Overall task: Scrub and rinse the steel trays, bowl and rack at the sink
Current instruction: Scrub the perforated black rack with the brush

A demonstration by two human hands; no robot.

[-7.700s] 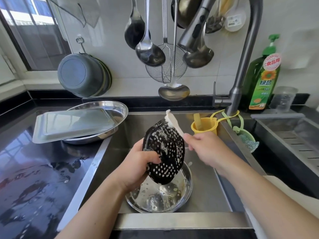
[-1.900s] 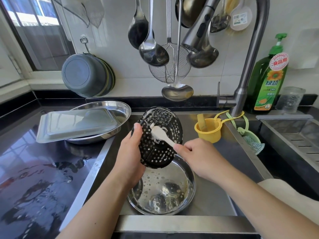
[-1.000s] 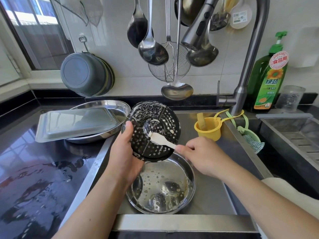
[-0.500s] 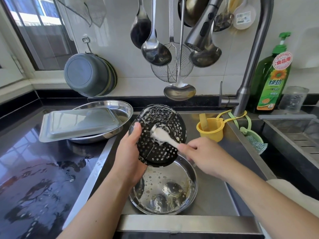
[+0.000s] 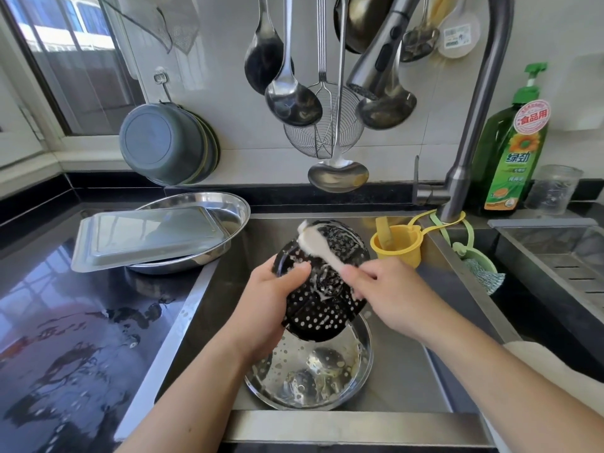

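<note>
One round perforated rack [image 5: 322,300] is tilting over the sink [image 5: 408,364], dark on the side facing the camera and streaked with white suds. The left hand [image 5: 271,308] is gripping its left rim, thumb curled over the near face and fingers hidden behind. The right hand [image 5: 385,289] is pinching the handle of one pale brush [image 5: 315,240], whose bristled head is lying against the rack's upper edge. Directly beneath the rack, one steel bowl [image 5: 310,377] is sitting on the sink floor, holding foamy water.

On the wet black counter [image 5: 65,322] to the left, two trays are stacking up: one rectangular tray [image 5: 147,237] is lying upside down across one round tray [image 5: 228,207].

On the wall behind, a nested stack of grey basins [image 5: 166,143] is hanging from a hook; how many there are I cannot tell. Several ladles and spoons are hanging in a row, with one wire skimmer [image 5: 323,132] among them. One tap [image 5: 470,132] is arching over the sink, its spray head pointing down.

One yellow cup [image 5: 398,245] is hanging inside the sink's right wall. One green soap bottle [image 5: 513,148] is standing at the back right; its label is showing a sunflower, the characters 绿劲, and a round red sticker reading 食品用. Just beside it one clear jar [image 5: 552,189] is standing
</note>
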